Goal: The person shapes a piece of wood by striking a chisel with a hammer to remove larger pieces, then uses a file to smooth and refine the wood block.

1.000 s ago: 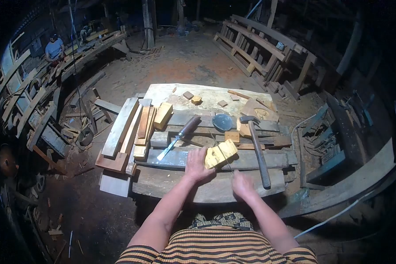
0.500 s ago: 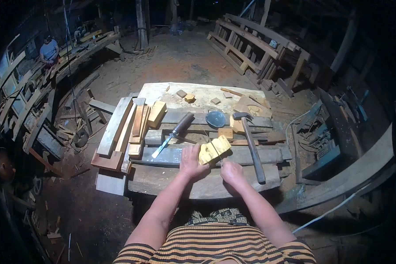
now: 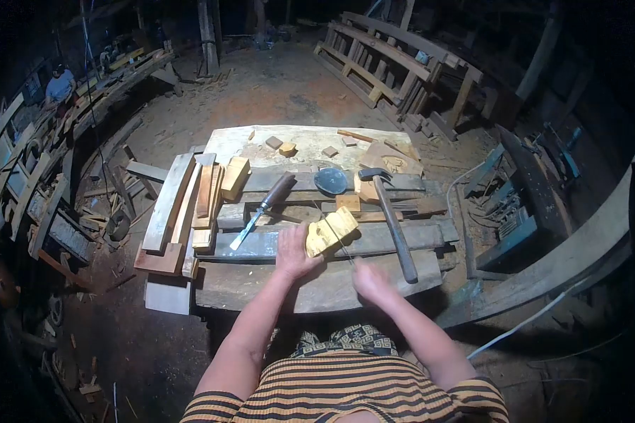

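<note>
A notched yellow wood block lies at an angle on the workbench. My left hand presses against its left end, fingers together. A thin dark tool crosses the block's top, its near end in my closed right hand, which is slightly blurred. Left of the block lies a chisel with a dark handle. To the right rests a hammer, its head away from me. A round dark dish sits beyond the block.
Stacked boards line the bench's left side. Small wood pieces lie on the pale far board. A person is at the far left. A wooden rack stands at the back right, a curved plank at the right.
My right hand has drawn back toward me along with the tool, and more of the tool shows. The whole view has shifted slightly; my left hand stays at the block.
</note>
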A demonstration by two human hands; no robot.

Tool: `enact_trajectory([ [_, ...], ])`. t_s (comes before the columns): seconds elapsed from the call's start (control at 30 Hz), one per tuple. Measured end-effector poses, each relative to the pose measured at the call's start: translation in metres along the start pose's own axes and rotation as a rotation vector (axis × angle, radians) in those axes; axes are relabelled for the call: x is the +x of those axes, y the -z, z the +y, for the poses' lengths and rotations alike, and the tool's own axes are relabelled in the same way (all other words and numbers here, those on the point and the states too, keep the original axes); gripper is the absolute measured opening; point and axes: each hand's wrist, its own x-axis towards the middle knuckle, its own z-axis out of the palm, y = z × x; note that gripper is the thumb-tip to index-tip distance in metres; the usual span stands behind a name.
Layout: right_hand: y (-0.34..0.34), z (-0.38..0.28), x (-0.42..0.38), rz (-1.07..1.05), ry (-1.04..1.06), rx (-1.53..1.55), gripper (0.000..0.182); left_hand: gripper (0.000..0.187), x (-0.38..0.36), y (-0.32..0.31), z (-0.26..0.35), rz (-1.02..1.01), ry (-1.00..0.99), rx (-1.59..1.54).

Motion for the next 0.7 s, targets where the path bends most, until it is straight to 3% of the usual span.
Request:
enact_trajectory([
  [0.13, 0.000, -0.014, 0.028, 0.030, 0.002, 0.021, 0.022, 0.084, -0.001, -0.003, -0.002, 0.020, 0.003, 0.007],
  [0.27, -0.001, 0.019, -0.049, 0.041, -0.004, -0.011, 0.020, 0.086, -0.001, 0.000, 0.000, -0.018, 0.044, 0.009],
  [0.37, 0.015, 0.023, -0.094, -0.032, -0.079, 0.000, 0.018, 0.087, 0.002, 0.001, -0.001, -0.022, 0.029, -0.006],
  [0.43, 0.028, 0.018, -0.095, -0.219, -0.194, -0.038, 0.022, 0.088, 0.001, 0.001, -0.001, -0.007, 0.009, -0.009],
  [0.53, 0.016, 0.010, -0.051, -0.042, -0.041, 0.018, 0.020, 0.081, 0.000, -0.001, -0.002, 0.031, -0.002, -0.020],
  [0.7, 0.001, -0.013, 0.020, -0.013, 0.006, -0.012, 0.021, 0.084, 0.000, -0.004, -0.004, 0.033, -0.018, -0.008],
])
